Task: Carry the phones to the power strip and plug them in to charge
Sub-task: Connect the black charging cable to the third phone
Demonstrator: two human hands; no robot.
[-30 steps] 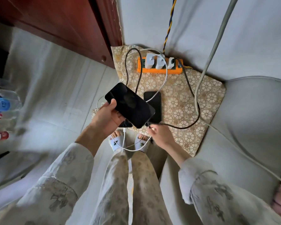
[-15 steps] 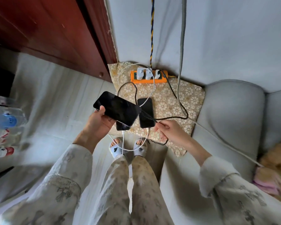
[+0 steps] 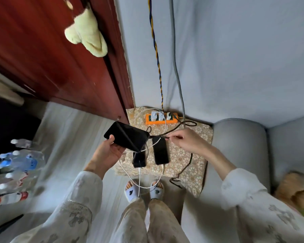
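The power strip [image 3: 161, 118] lies at the cushion's [image 3: 193, 160] far edge, against the wall [image 3: 235, 58]. Two phones [image 3: 160, 150] lie side by side near its front-left corner. The sofa [image 3: 239, 146] stands right of the cushion, the door [image 3: 60, 58] left.

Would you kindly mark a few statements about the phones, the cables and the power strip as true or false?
1. The left hand holds a dark phone. True.
2. The right hand pinches a white cable. False: it pinches the black cable.
3. Two phones lie on the patterned cushion. True: a smaller phone and a larger one.
4. The power strip is blue. False: it is orange.
5. No chargers sit in the strip. False: white chargers are plugged in.
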